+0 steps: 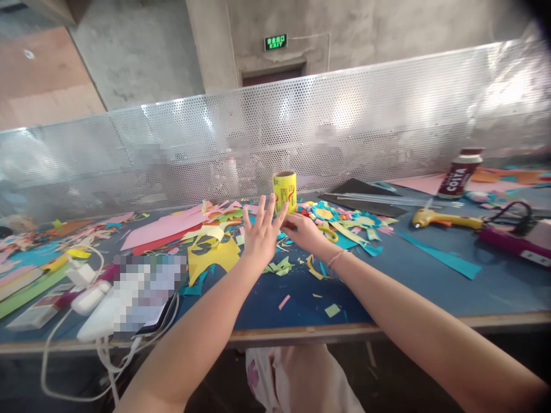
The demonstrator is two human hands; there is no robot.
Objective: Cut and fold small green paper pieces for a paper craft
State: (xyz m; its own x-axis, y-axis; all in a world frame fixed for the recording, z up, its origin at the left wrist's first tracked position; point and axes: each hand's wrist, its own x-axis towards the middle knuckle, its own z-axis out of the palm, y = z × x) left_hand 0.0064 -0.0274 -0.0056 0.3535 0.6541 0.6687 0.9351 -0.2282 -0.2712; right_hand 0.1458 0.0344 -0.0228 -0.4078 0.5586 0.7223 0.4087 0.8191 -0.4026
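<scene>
My left hand (259,231) reaches forward over the blue table (387,292) with its fingers spread open, fingertips just short of a yellow roll (284,191) standing upright. My right hand (303,230) lies low beside it with fingers curled among paper scraps; what they pinch, if anything, is hidden. A paper flower in blue and yellow (325,213) lies just right of the right hand. Yellow cut paper (212,255) lies to the left of the left hand.
Coloured paper scraps cover the table's middle and left. A phone and white chargers with cables (103,298) lie front left. A yellow glue gun (434,218), a dark bottle (460,173) and a purple tool (512,241) sit right. A perforated metal screen (275,137) backs the table.
</scene>
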